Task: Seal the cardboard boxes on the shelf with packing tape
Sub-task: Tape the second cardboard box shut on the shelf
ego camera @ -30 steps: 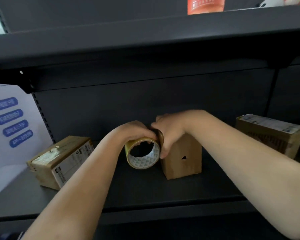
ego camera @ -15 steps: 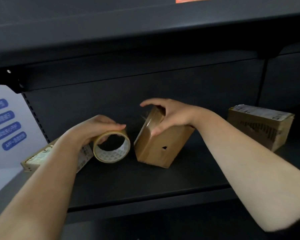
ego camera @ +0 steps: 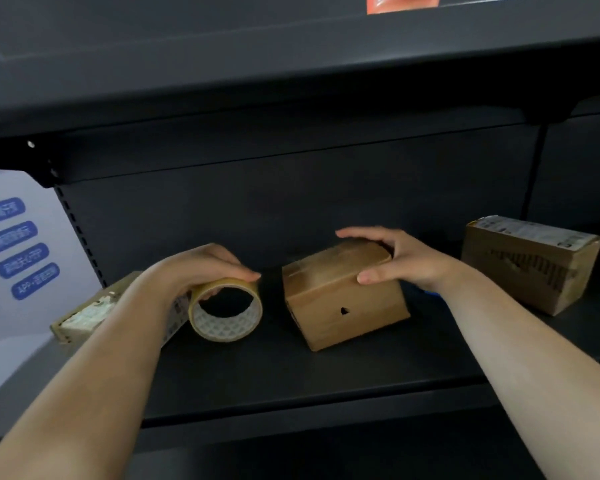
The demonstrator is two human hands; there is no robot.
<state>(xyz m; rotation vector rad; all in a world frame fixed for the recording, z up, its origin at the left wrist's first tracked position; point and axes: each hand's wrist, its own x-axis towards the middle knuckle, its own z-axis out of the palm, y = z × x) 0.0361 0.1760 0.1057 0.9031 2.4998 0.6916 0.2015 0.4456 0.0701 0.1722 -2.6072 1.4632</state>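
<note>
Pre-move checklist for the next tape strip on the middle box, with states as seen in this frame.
1. Tape roll in left hand: ok, gripped from above.
2. Middle box steadied by right hand: ok, fingers over top, thumb on front.
3. Box sitting flat on shelf: not ok, it looks tilted.
4. Free tape end ready: cannot tell.
5. Top seam already taped: cannot tell, only a glossy strip hint.
6. Space beside box: ok, roll and box apart.

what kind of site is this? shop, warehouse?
Likely a shop or stockroom: dark metal shelving with a slotted upright, labelled cardboard boxes, and a printed sign at left.
</note>
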